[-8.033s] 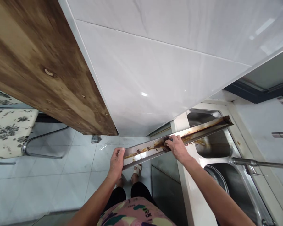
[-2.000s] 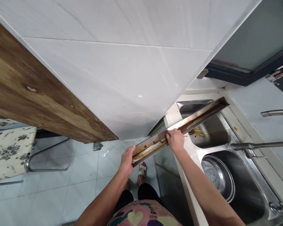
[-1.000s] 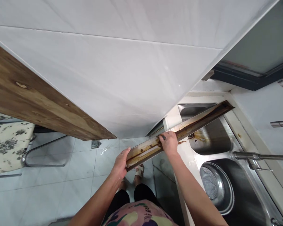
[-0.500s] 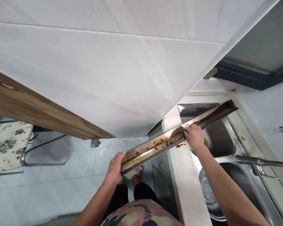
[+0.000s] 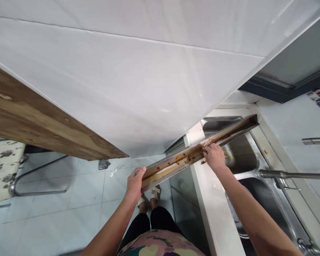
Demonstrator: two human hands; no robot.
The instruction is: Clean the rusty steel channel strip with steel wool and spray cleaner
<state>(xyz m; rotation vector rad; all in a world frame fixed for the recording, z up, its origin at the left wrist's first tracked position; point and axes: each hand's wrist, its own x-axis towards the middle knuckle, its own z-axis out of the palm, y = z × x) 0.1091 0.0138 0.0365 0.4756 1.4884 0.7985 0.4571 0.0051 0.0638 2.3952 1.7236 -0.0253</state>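
A long, narrow metal trough [image 5: 173, 164], smeared with brown grease, slants across the view from lower left to upper right. Its near end is gripped by my left hand [image 5: 134, 182], thumb over the edge. Partway along, my right hand [image 5: 213, 155] has its fingers bunched together and pressed into the greasy channel. Whether something small is pinched in those fingers is hidden. The far part of the trough extends over the steel sink [image 5: 244, 158].
A pale counter edge [image 5: 202, 192] runs beside the sink, with brown drips near the trough. A metal faucet [image 5: 277, 174] reaches over the basins. A white wall panel [image 5: 138, 96] stands ahead. To the left is a flower-patterned chair [image 5: 5, 160] on the tiled floor [image 5: 82, 209].
My right hand has slid slightly along the trough toward my left hand. The left hand keeps its grip on the near end. The whole view has shifted a little.
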